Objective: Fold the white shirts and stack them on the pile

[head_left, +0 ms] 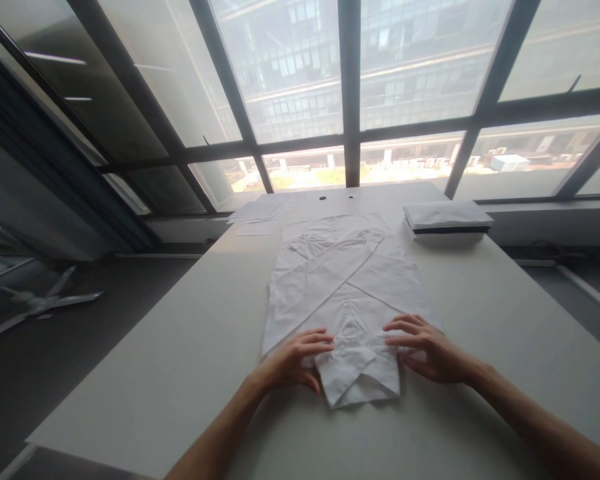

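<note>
A white shirt lies on the table, its long sleeves folded diagonally across the body. The narrow near end is folded over in a small flap, with gathered cloth just beyond it. My left hand rests at the left side of this narrow end, fingers stretched over the cloth and thumb apart. On the opposite side, my right hand has its fingers spread, their tips at the shirt's right edge. Neither hand grips the fabric.
A neat stack of folded white cloth with a dark band stands at the table's far right. Flat white papers lie at the far left. Tall windows rise behind the white table. A metal stand base is on the floor at left.
</note>
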Demonstrator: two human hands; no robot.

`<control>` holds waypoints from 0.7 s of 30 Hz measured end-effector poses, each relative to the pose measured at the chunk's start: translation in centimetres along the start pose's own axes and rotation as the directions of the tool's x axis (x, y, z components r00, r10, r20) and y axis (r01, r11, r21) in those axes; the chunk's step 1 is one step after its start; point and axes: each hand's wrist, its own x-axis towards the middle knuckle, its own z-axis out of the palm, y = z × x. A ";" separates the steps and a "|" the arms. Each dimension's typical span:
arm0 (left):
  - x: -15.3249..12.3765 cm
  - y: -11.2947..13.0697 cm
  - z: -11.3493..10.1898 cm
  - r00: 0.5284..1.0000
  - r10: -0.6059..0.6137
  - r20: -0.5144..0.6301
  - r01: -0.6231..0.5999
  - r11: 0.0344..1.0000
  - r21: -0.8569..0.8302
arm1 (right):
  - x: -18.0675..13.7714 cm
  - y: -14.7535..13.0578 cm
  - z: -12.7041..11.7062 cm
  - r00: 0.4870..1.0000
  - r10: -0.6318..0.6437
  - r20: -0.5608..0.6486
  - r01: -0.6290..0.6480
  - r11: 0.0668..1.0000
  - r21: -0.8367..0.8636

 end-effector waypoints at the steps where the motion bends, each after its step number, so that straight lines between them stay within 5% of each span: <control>1: -0.1 -0.1 0.1 1.000 -0.001 0.001 0.001 1.000 0.009 | -0.1 0.0 0.0 1.000 0.009 0.002 -0.009 1.000 0.003; 21: -0.3 0.1 0.5 0.988 -0.043 -0.149 0.039 0.999 -0.027 | 0.2 0.2 1.5 0.994 0.018 -0.109 -0.015 1.000 0.026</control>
